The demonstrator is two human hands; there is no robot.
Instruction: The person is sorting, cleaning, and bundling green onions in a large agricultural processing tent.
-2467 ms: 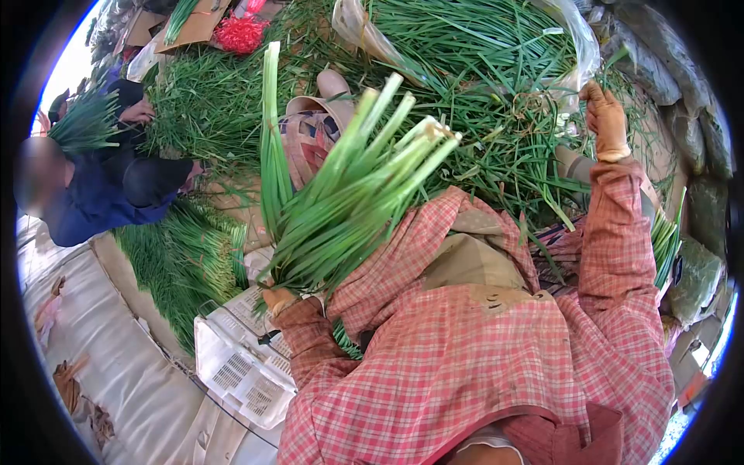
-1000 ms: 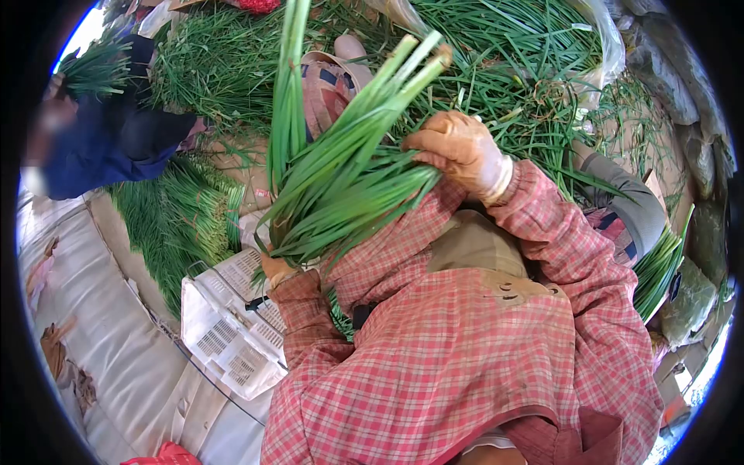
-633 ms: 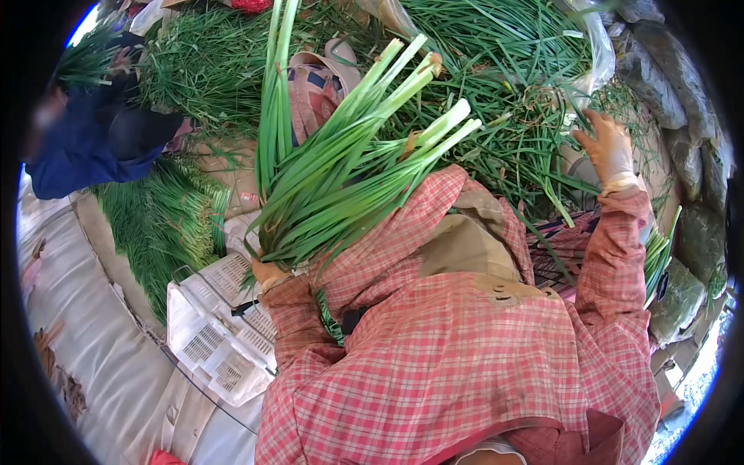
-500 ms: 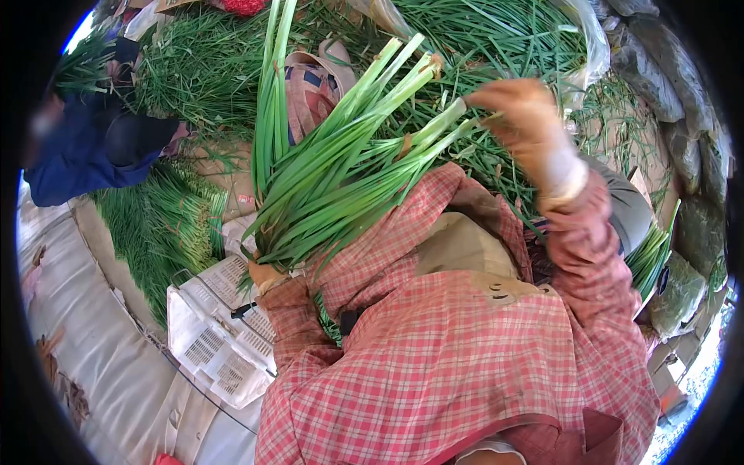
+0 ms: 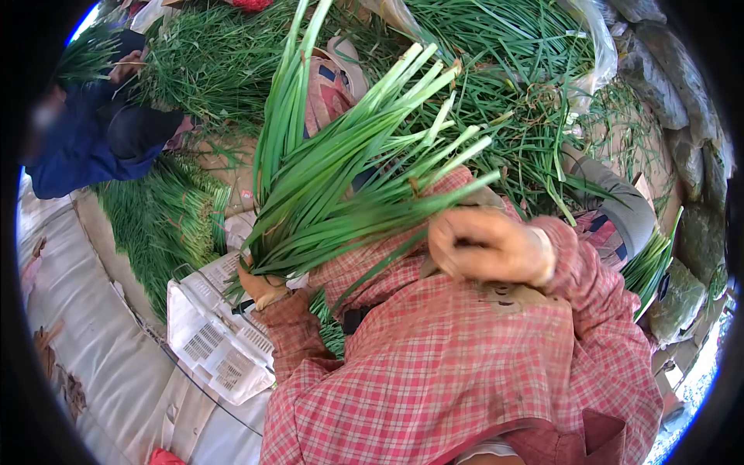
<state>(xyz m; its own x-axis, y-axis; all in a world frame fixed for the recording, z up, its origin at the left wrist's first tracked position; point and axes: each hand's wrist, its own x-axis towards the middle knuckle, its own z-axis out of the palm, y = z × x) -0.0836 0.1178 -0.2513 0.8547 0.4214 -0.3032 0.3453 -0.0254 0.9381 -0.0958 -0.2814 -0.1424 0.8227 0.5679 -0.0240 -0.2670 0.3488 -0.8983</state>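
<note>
My left hand [image 5: 263,288] is closed around the leafy end of a fanned bunch of garlic chives [image 5: 333,178], long flat green leaves with pale stem ends pointing up and right. The bunch lies across my lap, over the checked red shirt. My right hand [image 5: 492,246] is curled, fingers bent in toward the thumb, just below the pale ends on the right. Motion blurs it, and I cannot see what its fingertips hold. One long leaf bends down near it.
A white plastic basket [image 5: 221,341] stands beside my left forearm. Stacked chives [image 5: 174,217] lie behind it. Another person in dark blue [image 5: 101,147] sits at the far left. Loose greens [image 5: 496,46] cover the ground ahead, and filled plastic bags [image 5: 666,70] line the right side.
My right hand has come down and toward my body from the pale stem ends. The stems on the right of the bunch have spread apart and dropped lower. My left hand keeps its hold.
</note>
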